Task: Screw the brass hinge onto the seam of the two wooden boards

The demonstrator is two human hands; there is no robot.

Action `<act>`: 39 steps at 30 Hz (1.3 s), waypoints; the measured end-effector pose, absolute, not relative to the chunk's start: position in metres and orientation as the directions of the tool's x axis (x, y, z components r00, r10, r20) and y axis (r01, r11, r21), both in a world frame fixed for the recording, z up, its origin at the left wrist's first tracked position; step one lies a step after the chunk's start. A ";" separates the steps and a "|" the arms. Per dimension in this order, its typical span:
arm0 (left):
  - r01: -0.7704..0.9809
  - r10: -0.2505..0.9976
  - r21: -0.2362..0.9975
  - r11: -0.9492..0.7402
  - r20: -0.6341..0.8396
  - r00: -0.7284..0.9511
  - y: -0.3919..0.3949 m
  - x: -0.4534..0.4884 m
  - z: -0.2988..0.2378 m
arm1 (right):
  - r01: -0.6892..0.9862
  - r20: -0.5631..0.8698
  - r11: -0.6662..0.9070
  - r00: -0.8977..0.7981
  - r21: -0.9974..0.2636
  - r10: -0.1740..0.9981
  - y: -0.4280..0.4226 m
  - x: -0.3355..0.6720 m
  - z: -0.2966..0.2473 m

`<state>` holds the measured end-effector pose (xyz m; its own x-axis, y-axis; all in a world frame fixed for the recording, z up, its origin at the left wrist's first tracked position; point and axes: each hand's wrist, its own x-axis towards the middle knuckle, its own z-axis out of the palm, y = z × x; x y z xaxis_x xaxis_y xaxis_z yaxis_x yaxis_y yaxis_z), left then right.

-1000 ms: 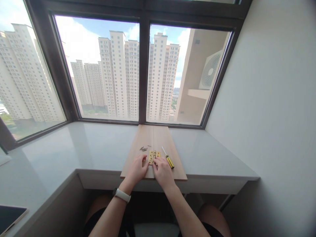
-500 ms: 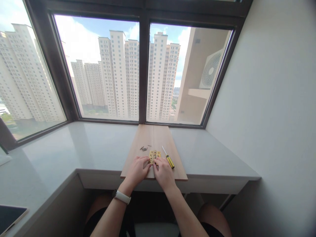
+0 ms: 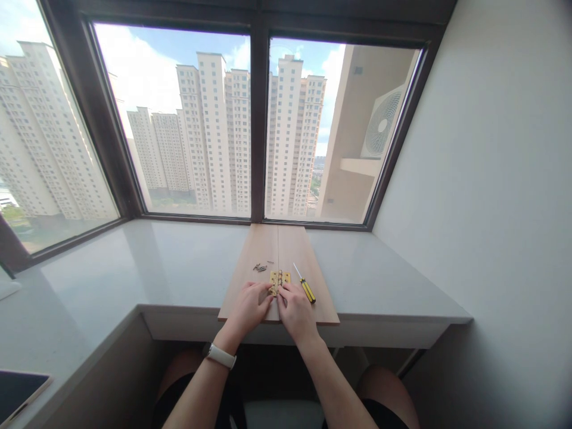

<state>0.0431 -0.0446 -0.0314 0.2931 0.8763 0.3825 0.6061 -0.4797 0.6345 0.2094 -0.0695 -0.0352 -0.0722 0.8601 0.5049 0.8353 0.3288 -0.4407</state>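
"Left hand (image 3: 255, 305) and right hand (image 3: 295, 308) at the same thing?"

"Yes, a brass-coloured hinge (image 3: 280, 279). Fingers are bent, tips on its near part from either side. Whether they pinch it or only press down, I can't make out; the hands hide the contact."

"Where does it sit?"

"Flat on two wooden boards (image 3: 263, 244) laid edge to edge, toward their near edges. Its barrel runs along the seam (image 3: 278, 247), one leaf on each board, and I'd say that two-sided touch is for alignment."

"And the loose pieces?"

"A small heap of screws (image 3: 260, 268) lies on the left board, beyond the left hand; a single screw (image 3: 270, 262) lies apart, closer to the seam. On the right board a screwdriver (image 3: 305, 287) rests, handle just beside the right hand, shaft toward the far edge: within reach, yet off the hinge."

"Why do the boards stick out?"

"Their far edges reach the window frame (image 3: 257, 149), and their near edges overhang the front edge of the counter (image 3: 187, 256), probably bringing everything closer to the body."
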 end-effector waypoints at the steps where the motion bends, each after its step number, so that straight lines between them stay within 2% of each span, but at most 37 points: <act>1: 0.606 0.876 0.634 -0.481 0.385 0.292 -0.044 0.043 -0.032 | 0.834 0.510 0.333 -0.074 -0.439 0.857 -0.069 0.210 -0.036; 14: 0.577 0.879 0.664 -0.475 0.389 0.276 -0.044 0.042 -0.034 | 0.837 0.508 0.327 -0.070 -0.439 0.859 -0.071 0.209 -0.034; 39: 0.594 0.869 0.634 -0.495 0.370 0.329 -0.045 0.040 -0.032 | 0.840 0.563 0.343 -0.055 -0.420 0.825 -0.067 0.210 -0.042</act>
<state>0.0401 -0.0453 -0.0322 0.3289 0.8689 0.3700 0.5942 -0.4949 0.6340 0.2099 -0.0666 -0.0425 -0.0547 0.8245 0.5632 0.8404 0.3426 -0.4200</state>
